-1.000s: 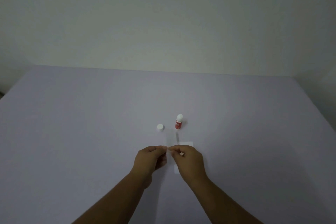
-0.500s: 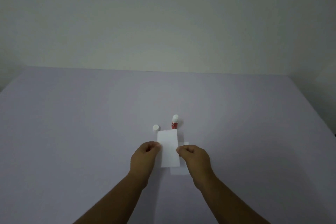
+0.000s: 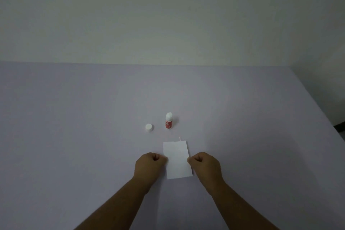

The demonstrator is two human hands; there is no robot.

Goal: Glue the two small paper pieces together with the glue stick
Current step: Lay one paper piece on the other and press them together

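Nearest, two bare forearms reach in from the bottom edge across a pale lilac table point(image 3: 74, 136). The left hand point(image 3: 149, 166) and the right hand point(image 3: 205, 164) are both curled into loose fists, each pinching a side edge of the white paper point(image 3: 177, 160), which lies flat on the surface between them. Whether this is one sheet or two pieces stacked cannot be told; a thin sliver of paper sticks up just past its far edge. Beyond the paper, a red glue stick point(image 3: 168, 120) stands upright, uncapped, its white tip showing. Its white cap point(image 3: 148, 127) sits apart on the table to its left. Farther back, the table meets a plain off-white wall point(image 3: 168, 15).
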